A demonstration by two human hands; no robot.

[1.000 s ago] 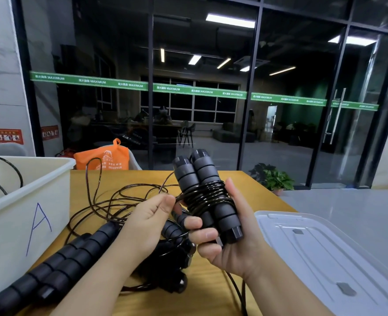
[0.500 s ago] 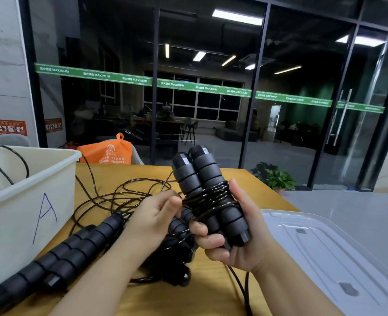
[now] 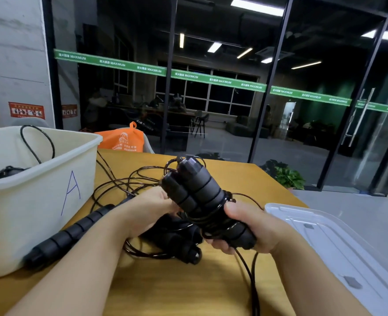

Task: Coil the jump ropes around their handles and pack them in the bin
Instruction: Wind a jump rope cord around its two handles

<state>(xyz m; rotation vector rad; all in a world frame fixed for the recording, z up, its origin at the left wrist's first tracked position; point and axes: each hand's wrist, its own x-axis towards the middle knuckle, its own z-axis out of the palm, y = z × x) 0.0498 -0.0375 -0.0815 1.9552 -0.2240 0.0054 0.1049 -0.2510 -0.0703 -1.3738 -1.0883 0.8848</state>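
Observation:
My right hand (image 3: 254, 226) grips a pair of black foam jump-rope handles (image 3: 200, 195) held side by side, with black cord coiled around their lower half. My left hand (image 3: 147, 208) holds the same pair from the left, its fingertips hidden behind the handles. A loose end of cord (image 3: 250, 279) hangs from the bundle toward me. Under my hands lies another coiled rope bundle (image 3: 179, 242). A third rope's handles (image 3: 69, 236) lie along the white bin (image 3: 40, 201) marked "A", which has a rope (image 3: 8, 171) inside.
Tangled black cord (image 3: 129, 181) spreads over the wooden table (image 3: 165, 293) behind my hands. A clear plastic lid (image 3: 339, 247) lies at the right, reaching past the table edge. An orange bag (image 3: 122, 140) sits behind the table's far edge, before a glass wall.
The handle pair has dropped lower and tilted away from me, tips pointing toward the far side. My right hand has shifted down to the bundle's near end. The camera has tipped downward.

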